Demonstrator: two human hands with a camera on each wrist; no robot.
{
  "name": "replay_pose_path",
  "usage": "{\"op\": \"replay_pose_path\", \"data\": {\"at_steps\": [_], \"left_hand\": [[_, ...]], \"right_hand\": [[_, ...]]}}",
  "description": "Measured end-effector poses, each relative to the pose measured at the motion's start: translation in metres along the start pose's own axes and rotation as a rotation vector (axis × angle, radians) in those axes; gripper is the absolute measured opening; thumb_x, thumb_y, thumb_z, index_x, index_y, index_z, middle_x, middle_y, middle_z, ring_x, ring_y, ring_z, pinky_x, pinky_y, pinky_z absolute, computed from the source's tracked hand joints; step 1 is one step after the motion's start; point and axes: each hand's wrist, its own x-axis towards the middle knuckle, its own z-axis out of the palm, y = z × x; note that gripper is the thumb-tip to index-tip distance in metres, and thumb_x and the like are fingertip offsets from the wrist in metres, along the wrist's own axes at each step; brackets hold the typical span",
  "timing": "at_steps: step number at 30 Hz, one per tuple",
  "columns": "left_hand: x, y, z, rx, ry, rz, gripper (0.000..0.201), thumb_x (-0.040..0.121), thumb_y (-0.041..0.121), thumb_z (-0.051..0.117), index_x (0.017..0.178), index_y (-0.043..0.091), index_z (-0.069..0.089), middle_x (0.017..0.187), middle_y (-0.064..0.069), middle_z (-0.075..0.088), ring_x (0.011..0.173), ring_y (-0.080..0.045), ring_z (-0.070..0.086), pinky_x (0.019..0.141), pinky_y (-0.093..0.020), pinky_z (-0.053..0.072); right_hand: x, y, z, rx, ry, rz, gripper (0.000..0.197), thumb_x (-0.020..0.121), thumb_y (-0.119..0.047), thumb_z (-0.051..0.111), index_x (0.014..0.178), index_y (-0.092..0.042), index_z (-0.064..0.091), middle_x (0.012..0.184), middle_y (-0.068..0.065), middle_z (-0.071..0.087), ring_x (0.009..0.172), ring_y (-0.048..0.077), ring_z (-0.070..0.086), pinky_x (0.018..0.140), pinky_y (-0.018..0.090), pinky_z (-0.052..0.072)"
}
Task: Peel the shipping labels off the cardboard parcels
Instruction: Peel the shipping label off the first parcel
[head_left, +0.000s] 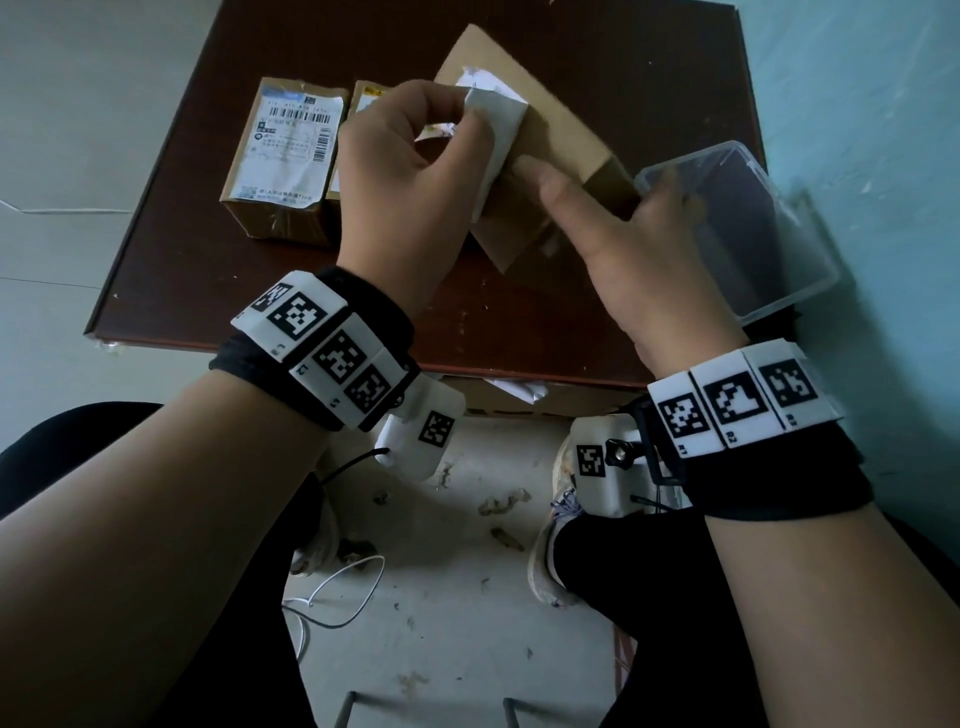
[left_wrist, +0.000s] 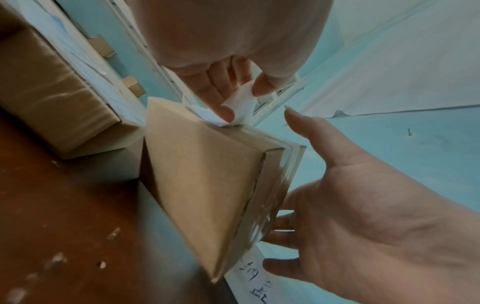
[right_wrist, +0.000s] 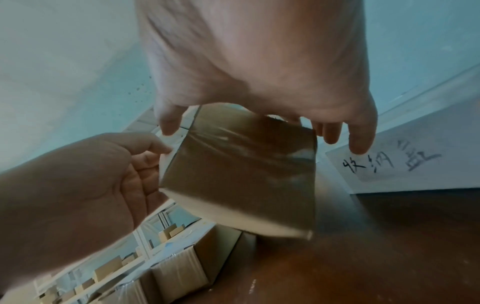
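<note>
Now, head view: your left hand (head_left: 400, 171) pinches the white label (head_left: 496, 130), half lifted off the tilted box (head_left: 550, 156); your right hand (head_left: 623, 239) steadies that box, thumb on top, fingers behind.
Handling: the label looks thin and likely to tear; grip near the stuck edge, pull low.
Neighbours: left of the box, a parcel (head_left: 280, 161) lies with its printed label on.
Left wrist: thumb and fingertips (left_wrist: 227, 112) nip the white flap (left_wrist: 242, 98) at the box's top edge.
Right wrist: fingers (right_wrist: 359, 135) loosely spread, bracing the taped box (right_wrist: 246, 174) above the table (right_wrist: 389, 257).
</note>
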Motion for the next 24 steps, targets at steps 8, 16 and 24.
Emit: {"op": "replay_pose_path", "data": {"at_steps": [8,16,24], "left_hand": [[-0.007,0.003,0.002,-0.052,-0.229,0.023,0.018,0.101,0.013,0.062,0.102,0.002,0.075,0.098,-0.007,0.077,0.090,-0.012,0.074,0.075,-0.026,0.058],[0.008,0.005,-0.005,-0.239,-0.155,-0.279,0.012,0.091,0.012,0.064,0.082,0.011,0.072,0.075,-0.003,0.068,0.078,-0.019,0.064,0.068,-0.030,0.050],[0.004,0.008,-0.008,-0.040,-0.223,-0.125,0.033,0.100,0.037,0.069,0.099,0.005,0.077,0.091,-0.005,0.075,0.082,-0.020,0.072,0.064,-0.029,0.054]], "right_hand": [[0.006,-0.004,0.002,0.198,-0.160,0.188,0.095,0.068,-0.081,0.066,0.142,-0.020,0.066,0.126,0.001,0.078,0.116,0.024,0.074,0.105,0.055,0.059],[0.001,-0.010,-0.009,0.443,-0.253,0.287,0.021,0.096,-0.046,0.076,0.106,-0.027,0.078,0.088,-0.005,0.084,0.089,0.014,0.080,0.105,0.049,0.062],[-0.002,-0.006,-0.003,0.317,-0.013,0.106,0.107,0.090,-0.039,0.088,0.169,-0.020,0.019,0.124,-0.017,0.060,0.108,-0.003,0.060,0.082,0.019,0.050]]}}
